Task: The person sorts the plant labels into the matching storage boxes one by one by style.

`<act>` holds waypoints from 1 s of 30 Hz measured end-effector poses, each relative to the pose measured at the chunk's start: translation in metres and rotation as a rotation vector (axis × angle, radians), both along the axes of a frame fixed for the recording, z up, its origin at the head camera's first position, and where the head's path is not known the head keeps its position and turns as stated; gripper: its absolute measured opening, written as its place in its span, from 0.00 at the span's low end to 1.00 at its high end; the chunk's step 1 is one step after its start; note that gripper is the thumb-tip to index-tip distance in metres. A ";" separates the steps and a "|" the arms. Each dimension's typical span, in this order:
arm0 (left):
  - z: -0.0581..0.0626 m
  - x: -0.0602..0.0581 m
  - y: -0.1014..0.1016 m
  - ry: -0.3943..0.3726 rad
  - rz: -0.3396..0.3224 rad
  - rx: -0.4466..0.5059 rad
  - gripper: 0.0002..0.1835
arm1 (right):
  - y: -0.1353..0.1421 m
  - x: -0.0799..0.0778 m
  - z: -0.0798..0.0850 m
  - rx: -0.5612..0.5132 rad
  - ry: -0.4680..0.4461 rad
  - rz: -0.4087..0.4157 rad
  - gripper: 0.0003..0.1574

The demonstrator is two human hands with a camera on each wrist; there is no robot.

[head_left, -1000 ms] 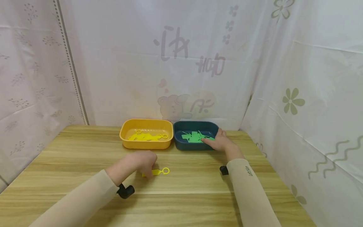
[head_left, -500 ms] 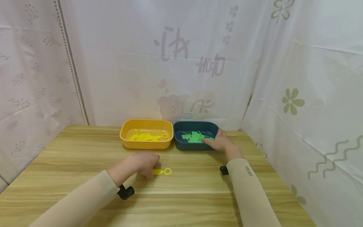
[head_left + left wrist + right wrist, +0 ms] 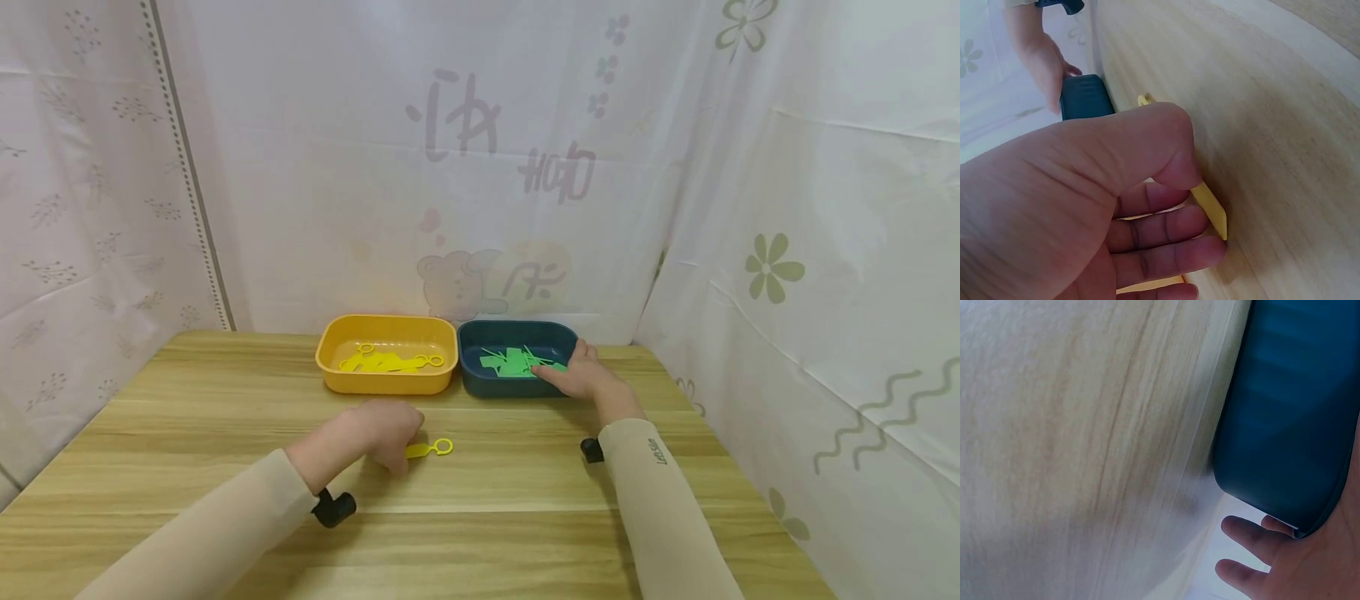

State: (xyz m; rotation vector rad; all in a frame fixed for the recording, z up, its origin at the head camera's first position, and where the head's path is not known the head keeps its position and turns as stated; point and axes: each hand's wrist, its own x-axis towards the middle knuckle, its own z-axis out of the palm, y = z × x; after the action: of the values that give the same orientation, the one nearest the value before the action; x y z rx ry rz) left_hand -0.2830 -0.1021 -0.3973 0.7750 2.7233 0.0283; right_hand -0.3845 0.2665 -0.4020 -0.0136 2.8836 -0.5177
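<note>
In the head view, my left hand [image 3: 386, 433] pinches a flat yellow plastic tag [image 3: 418, 451] low over the wooden table. The tag's ring end points right; its other end is hidden by the hand. The left wrist view shows the thumb bent against the tag [image 3: 1211, 209], with the fingers beneath. At the right end of the dark blue box [image 3: 480, 386], my right hand [image 3: 581, 377] holds the corner. Its thumb reaches over the rim toward the green pieces, and its fingers lie along the end wall. The right wrist view shows fingers [image 3: 1247, 540] past the box's end.
A yellow box [image 3: 386, 383] with several yellow ringed tags [image 3: 382, 362] stands left of the blue box, side by side with it. Flat green plastic pieces [image 3: 513, 362] with thin tails lie in the blue box. Patterned curtains [image 3: 337, 167] surround the wooden table [image 3: 480, 542].
My left hand has shifted slightly to the right with the yellow tag, and less of the tag shows past the fingers. The ring end has tilted up a little. The right hand stays put.
</note>
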 end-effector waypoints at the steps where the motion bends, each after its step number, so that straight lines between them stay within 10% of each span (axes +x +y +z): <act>1: 0.000 0.000 0.000 -0.005 0.000 0.001 0.16 | 0.000 0.000 0.000 -0.001 0.001 -0.001 0.88; 21: 0.000 -0.005 -0.004 0.073 -0.070 0.080 0.06 | 0.000 0.001 0.002 -0.021 0.003 0.009 0.87; 30: 0.025 -0.014 -0.005 0.079 -0.118 0.278 0.08 | 0.000 0.001 0.004 -0.005 -0.007 0.009 0.87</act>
State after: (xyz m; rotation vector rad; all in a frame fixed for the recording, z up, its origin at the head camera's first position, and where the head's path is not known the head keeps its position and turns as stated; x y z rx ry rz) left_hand -0.2969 -0.1074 -0.3719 1.0327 2.7773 0.3645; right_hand -0.3832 0.2669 -0.3983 -0.0257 2.8738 -0.5215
